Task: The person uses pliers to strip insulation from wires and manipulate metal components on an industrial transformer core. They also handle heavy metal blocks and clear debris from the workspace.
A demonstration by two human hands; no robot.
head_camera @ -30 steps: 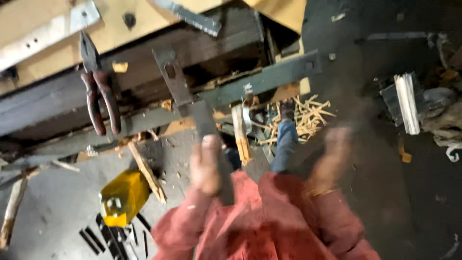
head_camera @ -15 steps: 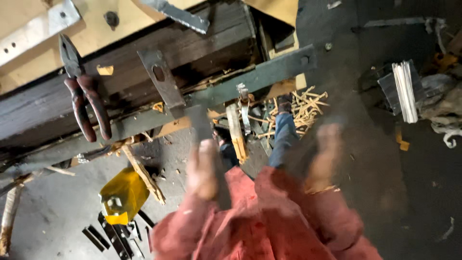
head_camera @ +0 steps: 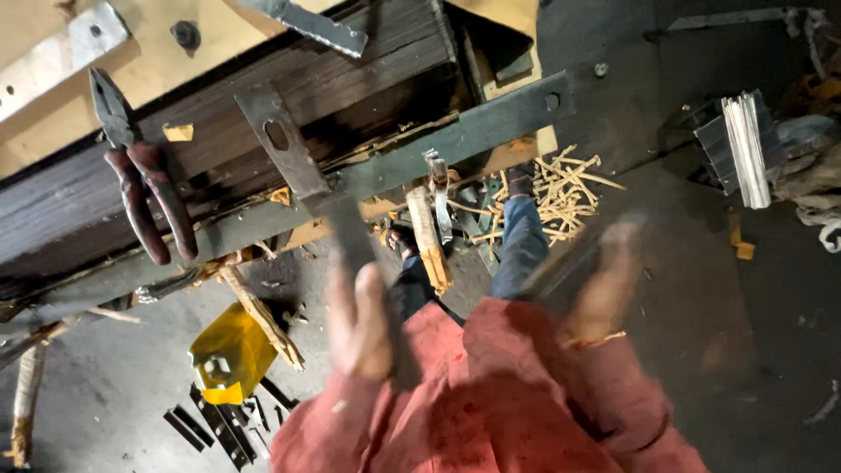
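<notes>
My left hand [head_camera: 363, 320] grips a flat grey metal bar [head_camera: 350, 241] beside red-handled pliers [head_camera: 140, 188]. My blurred right hand [head_camera: 604, 285] seems to hold a dark strip; I cannot tell its grip.

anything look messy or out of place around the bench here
Yes. Pale wood splinters lie scattered on the dark floor by the person's foot. Red-handled pliers rest loose on the dark bench top, handles hanging over its edge. The left hand grips a flat metal bar.
</notes>
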